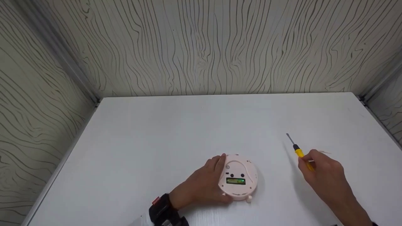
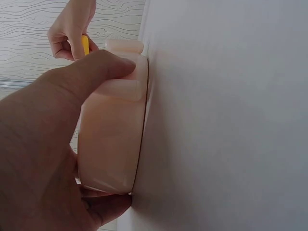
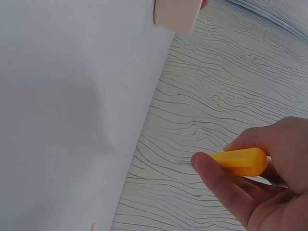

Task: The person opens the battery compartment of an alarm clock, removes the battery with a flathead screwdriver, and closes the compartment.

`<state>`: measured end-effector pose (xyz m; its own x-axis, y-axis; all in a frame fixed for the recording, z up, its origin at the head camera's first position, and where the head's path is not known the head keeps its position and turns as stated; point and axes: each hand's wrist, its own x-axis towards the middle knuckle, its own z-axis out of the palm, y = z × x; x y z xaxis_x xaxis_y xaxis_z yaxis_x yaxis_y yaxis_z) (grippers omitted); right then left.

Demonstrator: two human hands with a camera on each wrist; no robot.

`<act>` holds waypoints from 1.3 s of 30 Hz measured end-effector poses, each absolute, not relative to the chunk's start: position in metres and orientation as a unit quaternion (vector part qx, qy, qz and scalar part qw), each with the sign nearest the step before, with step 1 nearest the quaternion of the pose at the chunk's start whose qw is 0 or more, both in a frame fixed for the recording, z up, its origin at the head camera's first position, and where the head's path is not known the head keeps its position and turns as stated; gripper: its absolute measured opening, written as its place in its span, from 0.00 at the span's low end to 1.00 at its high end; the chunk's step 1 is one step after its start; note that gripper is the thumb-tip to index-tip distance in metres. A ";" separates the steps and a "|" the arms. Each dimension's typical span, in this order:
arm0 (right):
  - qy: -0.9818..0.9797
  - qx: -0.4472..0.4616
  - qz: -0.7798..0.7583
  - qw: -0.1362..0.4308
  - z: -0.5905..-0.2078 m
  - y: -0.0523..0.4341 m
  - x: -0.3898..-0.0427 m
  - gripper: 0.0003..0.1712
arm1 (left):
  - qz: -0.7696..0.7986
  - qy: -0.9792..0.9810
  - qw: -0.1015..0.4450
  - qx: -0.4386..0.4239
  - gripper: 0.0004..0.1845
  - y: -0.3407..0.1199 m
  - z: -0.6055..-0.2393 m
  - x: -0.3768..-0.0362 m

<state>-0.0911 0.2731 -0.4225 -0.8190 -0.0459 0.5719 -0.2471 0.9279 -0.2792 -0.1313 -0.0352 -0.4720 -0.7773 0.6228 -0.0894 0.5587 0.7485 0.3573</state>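
A pale pink round clock-like device (image 1: 238,166) lies on the white table with its back up. Its back shows two dark round knobs, a speaker grille and a small slot with something green and yellow inside; two stubby feet stick out at the near edge. My left hand (image 1: 209,179) grips it from the left, thumb by the feet (image 2: 124,45) and fingers round the far side. Off to the right, my right hand (image 1: 325,172) pinches a screwdriver (image 1: 300,153) by its yellow handle. The blade points up and away, held above the table and apart from the device.
The white table (image 1: 157,131) meets wood-grain panels (image 1: 201,47) at the back and sides. A thin dark sliver (image 1: 325,152) shows just beyond my right hand. Something clear (image 1: 139,221) lies at the near edge beside my left wrist strap (image 1: 165,212).
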 end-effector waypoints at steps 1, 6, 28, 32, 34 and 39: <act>-0.940 0.077 0.171 0.284 -0.425 0.273 -0.091 0.16 | 0.157 0.929 0.102 0.318 0.63 -0.035 -0.472 -0.131; -0.966 0.053 0.167 0.188 -0.436 0.272 -0.095 0.12 | 0.147 0.929 0.094 0.326 0.63 -0.036 -0.472 -0.131; -0.988 0.008 0.154 -0.028 -0.448 0.276 -0.102 0.05 | 0.146 0.928 0.099 0.328 0.62 -0.035 -0.470 -0.131; -0.989 0.006 0.148 -0.030 -0.447 0.276 -0.102 0.05 | 0.143 0.927 0.091 0.333 0.62 -0.035 -0.469 -0.131; -0.990 0.006 0.139 -0.031 -0.446 0.276 -0.101 0.06 | 0.146 0.928 0.093 0.330 0.62 -0.035 -0.469 -0.131; -0.991 -0.002 0.128 -0.044 -0.442 0.277 -0.099 0.05 | 0.147 0.931 0.112 0.315 0.63 -0.034 -0.468 -0.131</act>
<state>-0.0991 0.2769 -0.4422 -0.9961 -0.0083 -0.0876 0.0143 0.9672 -0.2534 -0.1306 -0.0336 -0.4683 -0.7764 0.6194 -0.1166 0.5533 0.7584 0.3444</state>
